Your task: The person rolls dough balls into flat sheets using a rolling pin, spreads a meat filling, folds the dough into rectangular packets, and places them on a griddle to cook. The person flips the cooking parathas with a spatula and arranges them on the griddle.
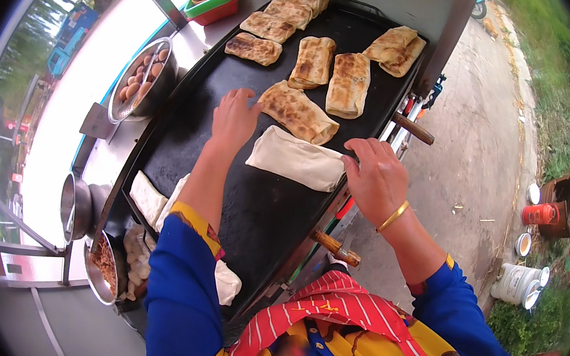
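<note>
A pale, uncooked folded dough packet [297, 158] lies flat on the black griddle [201, 132] in front of me. Just beyond it is a browned stuffed flatbread [298, 112]. My left hand [235, 118] hovers by that flatbread's left end, fingers bent and holding nothing; whether the thumb touches the crust is unclear. At the pale packet's right end is my right hand [376, 180], thumb and forefinger apart, the thumb at the dough's edge. Two browned flatbreads, one of them upright in view [348, 85], lie farther back.
More browned flatbreads [268, 26] overlap in a row at the far left. Raw dough pieces [148, 197] lie near my left forearm. A steel bowl of eggs [144, 80] and a bowl of reddish filling [108, 266] stand left. Wooden handles [337, 247] jut out right.
</note>
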A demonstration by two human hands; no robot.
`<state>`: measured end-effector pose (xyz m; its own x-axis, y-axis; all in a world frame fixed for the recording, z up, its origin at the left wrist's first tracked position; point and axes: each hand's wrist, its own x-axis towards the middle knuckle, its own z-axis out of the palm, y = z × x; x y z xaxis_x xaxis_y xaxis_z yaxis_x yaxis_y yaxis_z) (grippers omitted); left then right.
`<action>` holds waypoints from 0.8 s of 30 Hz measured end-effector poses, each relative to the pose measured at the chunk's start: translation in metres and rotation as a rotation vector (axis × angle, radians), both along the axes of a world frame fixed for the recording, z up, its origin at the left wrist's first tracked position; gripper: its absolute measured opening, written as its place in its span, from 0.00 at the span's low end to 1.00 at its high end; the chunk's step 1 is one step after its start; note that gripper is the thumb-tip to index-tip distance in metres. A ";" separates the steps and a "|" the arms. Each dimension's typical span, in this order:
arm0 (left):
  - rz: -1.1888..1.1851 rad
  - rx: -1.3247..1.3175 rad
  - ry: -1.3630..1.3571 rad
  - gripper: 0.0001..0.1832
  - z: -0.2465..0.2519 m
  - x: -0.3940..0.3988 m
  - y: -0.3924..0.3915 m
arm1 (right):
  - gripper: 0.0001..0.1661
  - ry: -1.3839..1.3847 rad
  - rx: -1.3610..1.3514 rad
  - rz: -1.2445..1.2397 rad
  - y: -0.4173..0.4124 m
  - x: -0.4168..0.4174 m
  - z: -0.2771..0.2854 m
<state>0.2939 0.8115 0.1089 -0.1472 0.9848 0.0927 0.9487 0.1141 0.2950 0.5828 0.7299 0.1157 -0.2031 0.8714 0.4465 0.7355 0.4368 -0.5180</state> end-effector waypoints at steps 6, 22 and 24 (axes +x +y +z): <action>0.193 -0.286 -0.239 0.36 -0.014 0.004 0.062 | 0.12 -0.006 -0.204 0.101 0.057 -0.030 -0.012; 0.027 -0.483 -0.980 0.17 0.039 -0.049 0.042 | 0.14 -0.172 -0.514 0.215 0.123 -0.069 0.004; -0.018 -0.377 -0.979 0.19 0.050 -0.057 0.041 | 0.11 -0.082 -0.429 0.208 0.123 -0.079 0.011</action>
<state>0.2369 0.8529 0.1588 0.0227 0.9277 -0.3727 0.3173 0.3468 0.8826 0.5036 0.8532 0.1265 -0.4124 0.9105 0.0308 0.7009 0.3387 -0.6277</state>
